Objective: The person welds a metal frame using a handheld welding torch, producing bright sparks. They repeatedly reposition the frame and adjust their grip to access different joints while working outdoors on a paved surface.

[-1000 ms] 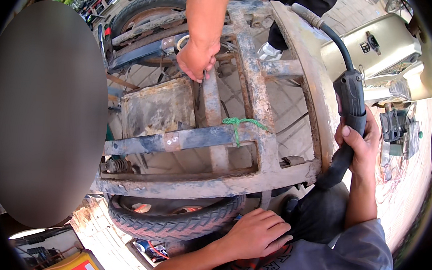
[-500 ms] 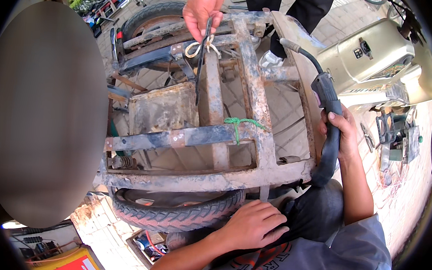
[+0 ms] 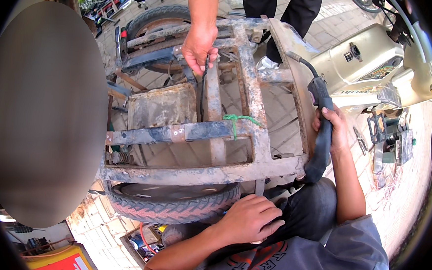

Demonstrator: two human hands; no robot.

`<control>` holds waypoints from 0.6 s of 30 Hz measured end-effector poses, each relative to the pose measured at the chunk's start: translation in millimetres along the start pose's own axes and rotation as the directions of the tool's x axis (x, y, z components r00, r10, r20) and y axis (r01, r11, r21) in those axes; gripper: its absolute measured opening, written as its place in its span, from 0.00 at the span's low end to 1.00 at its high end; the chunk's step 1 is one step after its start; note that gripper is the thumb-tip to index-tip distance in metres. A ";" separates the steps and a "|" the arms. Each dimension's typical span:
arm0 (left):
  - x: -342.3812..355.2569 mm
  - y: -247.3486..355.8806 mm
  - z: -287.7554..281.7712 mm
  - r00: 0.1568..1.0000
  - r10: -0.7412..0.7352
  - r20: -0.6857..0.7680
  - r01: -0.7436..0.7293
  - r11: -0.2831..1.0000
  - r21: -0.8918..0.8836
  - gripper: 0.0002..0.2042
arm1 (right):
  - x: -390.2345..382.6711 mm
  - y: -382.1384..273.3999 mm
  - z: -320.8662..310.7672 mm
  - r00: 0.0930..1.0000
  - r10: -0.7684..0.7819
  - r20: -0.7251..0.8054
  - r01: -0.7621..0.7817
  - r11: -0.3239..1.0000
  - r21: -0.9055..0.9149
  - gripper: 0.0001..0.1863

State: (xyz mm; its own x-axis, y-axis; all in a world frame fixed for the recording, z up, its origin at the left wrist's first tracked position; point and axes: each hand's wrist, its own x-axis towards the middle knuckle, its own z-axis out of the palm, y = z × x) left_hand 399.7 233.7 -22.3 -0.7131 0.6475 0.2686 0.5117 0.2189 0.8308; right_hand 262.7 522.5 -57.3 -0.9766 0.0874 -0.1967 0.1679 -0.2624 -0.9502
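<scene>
We look down on a rusty metal frame (image 3: 251, 90) filling the middle of the view, its long bars running left to right. To its upper right stands a pale gold scooter (image 3: 364, 52). One tyre (image 3: 186, 213) lies along the frame's near edge, and another wheel (image 3: 159, 17) sits at the far left edge. The frame's right end is a wide flat panel (image 3: 293, 38). Between that panel and the nearest crossbar, open gaps show paving below; narrower openings run between the long bars. A stained metal box (image 3: 163, 104) sits low inside, towards the left.

At the right end we find the black welding torch (image 3: 321, 94), its neck bending up and left over the panel; we cannot tell whether its tip touches. Our right hand (image 3: 333, 126) is closed around the handle, just outside the frame's edge. Our left hand (image 3: 253, 219) lies palm down below the near bar, fingers loosely bent and parted; its underside is hidden.

From above, another person's hand (image 3: 200, 47) pinches a thin black strip (image 3: 203, 97) hanging into a gap. Green cord (image 3: 241, 119) is knotted around a bar.
</scene>
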 end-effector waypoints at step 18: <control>128.3 -138.6 -193.5 0.749 -0.540 -0.384 0.661 0.564 0.496 0.13 | -6.4 -9.5 9.5 0.994 0.100 -0.042 -0.097 0.993 0.060 0.16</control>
State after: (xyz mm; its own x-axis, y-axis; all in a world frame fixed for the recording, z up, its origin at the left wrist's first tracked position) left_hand 144.5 145.2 -8.7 -0.9945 0.0863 -0.0600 0.0549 0.9131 0.4041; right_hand 266.1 515.3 -44.8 -0.9485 0.1011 -0.3003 0.2535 -0.3266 -0.9105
